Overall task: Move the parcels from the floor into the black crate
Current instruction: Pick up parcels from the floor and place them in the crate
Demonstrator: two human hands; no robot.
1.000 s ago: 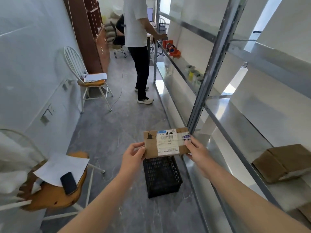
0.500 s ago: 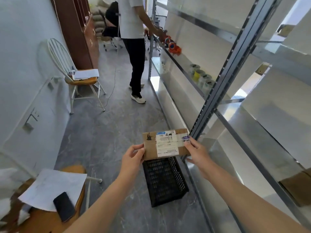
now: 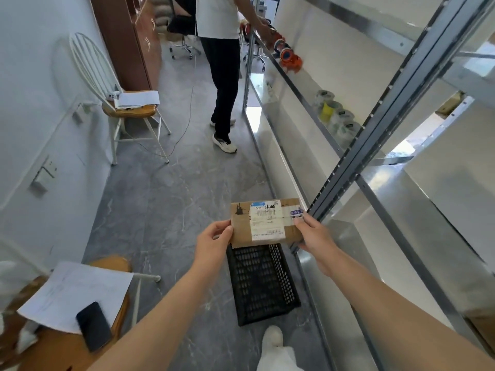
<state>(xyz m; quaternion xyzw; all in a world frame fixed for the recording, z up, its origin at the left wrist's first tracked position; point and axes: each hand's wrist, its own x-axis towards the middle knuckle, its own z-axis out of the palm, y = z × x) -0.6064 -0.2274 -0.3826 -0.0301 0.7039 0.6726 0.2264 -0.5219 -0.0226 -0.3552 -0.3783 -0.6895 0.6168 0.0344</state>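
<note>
A flat brown cardboard parcel (image 3: 265, 222) hangs above the far end of the black mesh plastic crate (image 3: 257, 279), left hand (image 3: 214, 243) and right hand (image 3: 314, 235) each with a pinching grip on one short edge. The crate has drawn nearer underneath; lowering likely follows.

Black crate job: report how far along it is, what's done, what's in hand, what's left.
Done: nothing yet that shows; the visible part of the black crate holds no parcel. In hand: the left hand and right hand grip one labelled cardboard parcel by its ends, above the crate's far end. Left: lower it in. No other parcels show on the floor here.
</note>
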